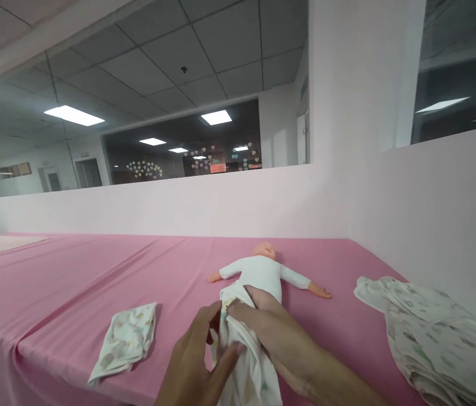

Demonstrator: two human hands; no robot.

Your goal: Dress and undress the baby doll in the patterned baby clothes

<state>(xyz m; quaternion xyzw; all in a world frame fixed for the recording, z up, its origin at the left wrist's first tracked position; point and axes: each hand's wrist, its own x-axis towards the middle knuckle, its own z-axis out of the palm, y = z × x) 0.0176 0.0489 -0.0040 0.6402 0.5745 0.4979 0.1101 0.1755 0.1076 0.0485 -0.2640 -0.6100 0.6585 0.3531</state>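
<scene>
A white printed baby garment is bunched up in front of me, above the table's front edge. My right hand pinches its upper part, with the thumb on top and the fingers behind. On the other side my left hand is curled round the cloth, thumb and fingers gripping its edge. Just beyond lies a baby doll on its back, arms spread, in a white long-sleeved top. My hands and the garment hide the doll's lower body.
A folded printed cloth lies on the pink table cover at the left. More printed white cloths are heaped at the right beside the wall. A white wall with a large window stands behind the table.
</scene>
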